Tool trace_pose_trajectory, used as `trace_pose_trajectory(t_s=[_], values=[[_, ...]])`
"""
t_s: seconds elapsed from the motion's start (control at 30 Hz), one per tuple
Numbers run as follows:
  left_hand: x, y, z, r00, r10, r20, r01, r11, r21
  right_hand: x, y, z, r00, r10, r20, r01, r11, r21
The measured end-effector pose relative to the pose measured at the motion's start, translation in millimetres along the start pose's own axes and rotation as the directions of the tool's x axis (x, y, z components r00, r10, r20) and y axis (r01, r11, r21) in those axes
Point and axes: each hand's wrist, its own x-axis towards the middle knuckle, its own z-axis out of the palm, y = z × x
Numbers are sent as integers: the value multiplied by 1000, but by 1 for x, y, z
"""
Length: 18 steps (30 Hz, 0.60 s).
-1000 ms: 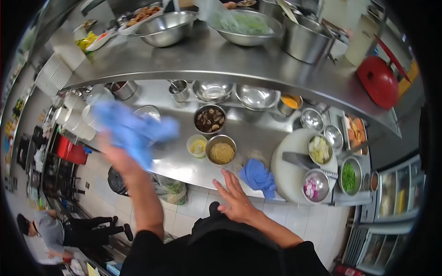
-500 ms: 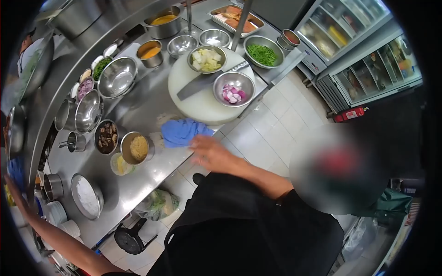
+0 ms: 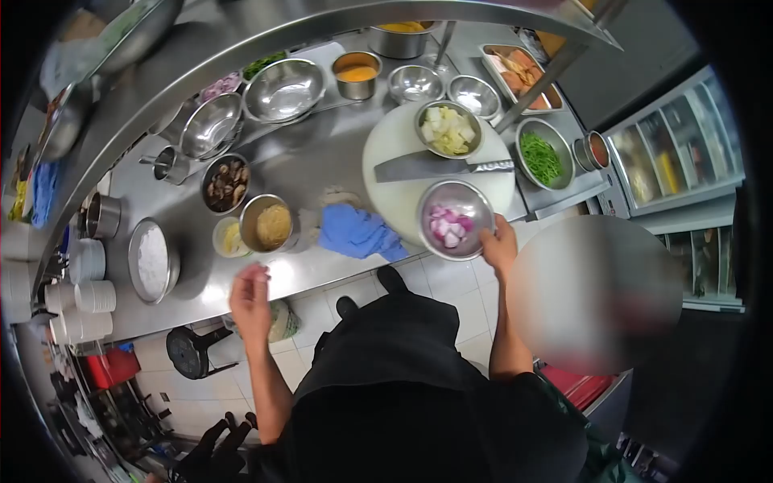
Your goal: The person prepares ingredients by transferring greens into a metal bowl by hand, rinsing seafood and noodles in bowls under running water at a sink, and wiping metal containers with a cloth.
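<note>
Head view: round onion bowl [image 3: 477, 200], mouth upward; right grip [image 3: 500, 246] clamped on rim; left grip [image 3: 251, 299] unclear.

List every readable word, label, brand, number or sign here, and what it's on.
No text can be read.
Held bowl: no lettering visible.
Knife handle: small marks, too small to tell if they are letters.
Fridge: no legible label or brand.

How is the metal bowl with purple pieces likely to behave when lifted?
The metal bowl is probably stiff and fairly light, since its rim looks thin and it is only partly filled. The purple-and-white pieces lie loose inside, so they may slide if it tilts. It might tip, as the right hand holds only one side.
</note>
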Motion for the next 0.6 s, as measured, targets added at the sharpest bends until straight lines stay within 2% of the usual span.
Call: trace_pose_trajectory(t_s=[0.03, 0.1, 0.13, 0.17, 0.23, 0.37, 0.47, 0.5, 0.53, 0.6], values=[[-11, -7, 12, 994, -47, 99, 51, 998, -31, -7, -6, -2, 998, 43, 41, -45, 997, 63], [-25, -10, 28, 972, -86, 218, 57, 989, 135, 2, -6, -2, 993, -117, 31, 117, 993, 1], [-27, -6, 33, 955, -25, 296, -55, 964, 261, 10, -9, -6, 992, -56, 114, 60, 998, -29], [-29, -1, 39, 948, -24, 317, -75, 953, 294, 18, -12, -11, 981, 7, 195, 5, 998, -60], [-28, -10, 43, 948, -43, 316, -48, 960, 276, 28, -19, -17, 972, 92, 214, -49, 978, -201], [-25, -21, 49, 953, -45, 300, -51, 950, 307, 44, -11, -49, 986, 123, 111, -93, 965, -244], [-26, -36, 57, 954, -37, 299, -61, 948, 312, 69, -4, -104, 979, -35, -199, -54, 903, -425], [-25, -39, 60, 953, -40, 301, -64, 944, 325, 86, 2, -130, 954, 39, -299, -152, 918, -366], [-24, -38, 65, 949, -31, 314, -76, 944, 321, 111, 13, -157, 901, 27, -434, -199, 914, -355], [-25, -33, 72, 946, -81, 314, -36, 937, 348, 167, 45, -212, 705, -118, -700, -126, 950, -287]])
